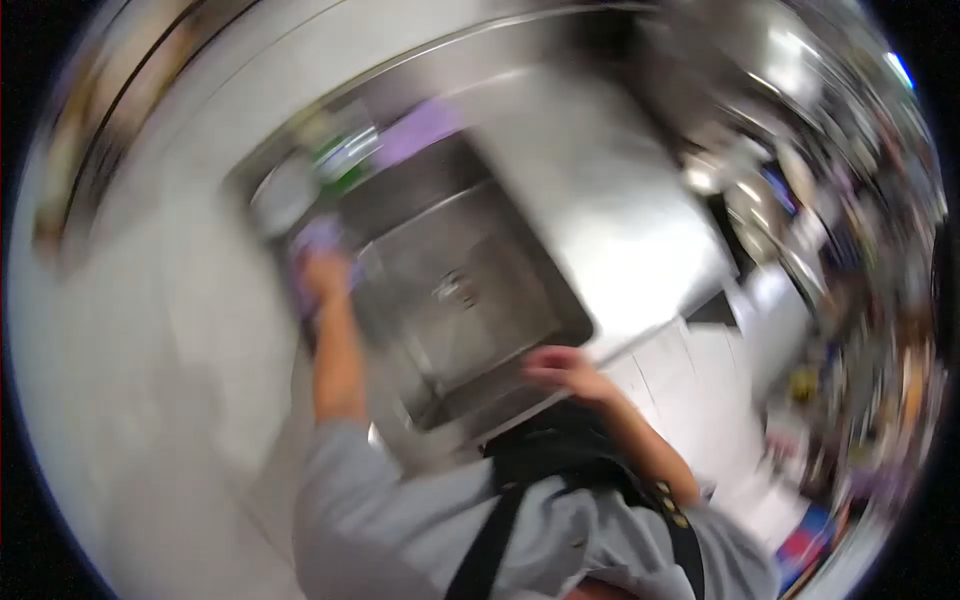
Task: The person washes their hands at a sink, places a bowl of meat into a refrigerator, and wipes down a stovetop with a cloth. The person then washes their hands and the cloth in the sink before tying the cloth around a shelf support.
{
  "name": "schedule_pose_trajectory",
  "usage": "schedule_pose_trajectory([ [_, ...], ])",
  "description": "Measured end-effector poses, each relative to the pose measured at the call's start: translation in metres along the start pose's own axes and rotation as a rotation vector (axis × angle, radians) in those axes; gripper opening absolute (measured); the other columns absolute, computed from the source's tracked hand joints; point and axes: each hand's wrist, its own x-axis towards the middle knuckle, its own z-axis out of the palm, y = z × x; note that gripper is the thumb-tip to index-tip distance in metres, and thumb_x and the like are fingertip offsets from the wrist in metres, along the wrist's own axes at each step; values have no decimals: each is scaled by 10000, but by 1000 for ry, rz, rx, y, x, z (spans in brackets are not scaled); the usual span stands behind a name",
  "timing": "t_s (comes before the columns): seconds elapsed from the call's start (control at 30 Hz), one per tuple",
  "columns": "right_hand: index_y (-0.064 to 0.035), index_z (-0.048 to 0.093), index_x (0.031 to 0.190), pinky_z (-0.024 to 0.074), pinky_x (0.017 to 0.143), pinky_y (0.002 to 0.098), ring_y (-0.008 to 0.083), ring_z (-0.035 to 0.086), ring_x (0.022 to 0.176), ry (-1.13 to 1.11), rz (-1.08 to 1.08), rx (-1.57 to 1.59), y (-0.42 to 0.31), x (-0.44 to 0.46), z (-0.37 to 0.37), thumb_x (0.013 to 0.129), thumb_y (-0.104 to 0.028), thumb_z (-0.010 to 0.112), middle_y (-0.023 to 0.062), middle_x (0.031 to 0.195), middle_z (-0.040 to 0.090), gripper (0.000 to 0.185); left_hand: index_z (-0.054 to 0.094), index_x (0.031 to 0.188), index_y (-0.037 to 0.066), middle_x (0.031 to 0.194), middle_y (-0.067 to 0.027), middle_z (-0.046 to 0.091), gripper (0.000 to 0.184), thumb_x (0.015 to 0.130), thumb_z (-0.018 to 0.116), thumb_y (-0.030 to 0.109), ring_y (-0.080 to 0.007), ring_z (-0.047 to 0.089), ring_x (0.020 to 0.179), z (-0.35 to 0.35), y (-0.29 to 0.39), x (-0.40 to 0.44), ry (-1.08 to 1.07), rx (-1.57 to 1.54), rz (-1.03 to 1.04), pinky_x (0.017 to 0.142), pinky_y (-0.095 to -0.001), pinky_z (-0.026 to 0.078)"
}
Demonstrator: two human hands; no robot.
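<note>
My left hand [325, 272] is at the left rim of a steel sink [480, 290], closed on a purple cloth [318, 235] that shows around the fingers. Over the sink's near right edge is my right hand [556, 368], its fingers curled and blurred; whether they hold anything cannot be made out. Behind the basin, a second purple cloth [420, 130] lies on the ledge beside a green and white item [345, 160]. A pale round object [285, 195] sits at the sink's far left corner.
To the right of the basin is a shiny steel counter [630, 210]. Metal pans or bowls [755, 205] and blurred kitchen items crowd the far right. A pale wall [150, 350] stands at the left.
</note>
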Motion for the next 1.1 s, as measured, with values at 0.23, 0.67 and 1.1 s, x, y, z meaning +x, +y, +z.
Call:
schedule_pose_trajectory([
  [0.23, -95, 459, 1235, 498, 765, 431, 340, 556, 1039, 314, -170, -175, -62, 121, 86, 755, -396, 651, 194, 1160, 554, 599, 514, 1157, -13, 1098, -126, 574, 424, 871, 459, 295, -254, 557, 1005, -72, 129, -173, -854, -1664, -397, 896, -385, 440],
  [0.67, -76, 572, 1066, 388, 884, 478, 326, 399, 1159, 1074, -716, -451, -97, 99, 35, 740, -337, 559, 148, 1190, 455, 418, 434, 1246, 27, 1231, -125, 482, 604, 880, 433, 507, -283, 479, 1132, -77, 259, -191, -1325, -1821, -289, 963, -408, 376],
  [1.1, -81, 601, 981, 439, 651, 257, 136, 541, 739, 185, -649, 1174, -118, 118, 13, 913, -515, 369, 42, 818, 595, 497, 571, 986, -23, 1163, -204, 529, 399, 834, 514, 341, -361, 552, 986, -110, 296, -175, -381, -879, 1216, 833, -413, 432],
])
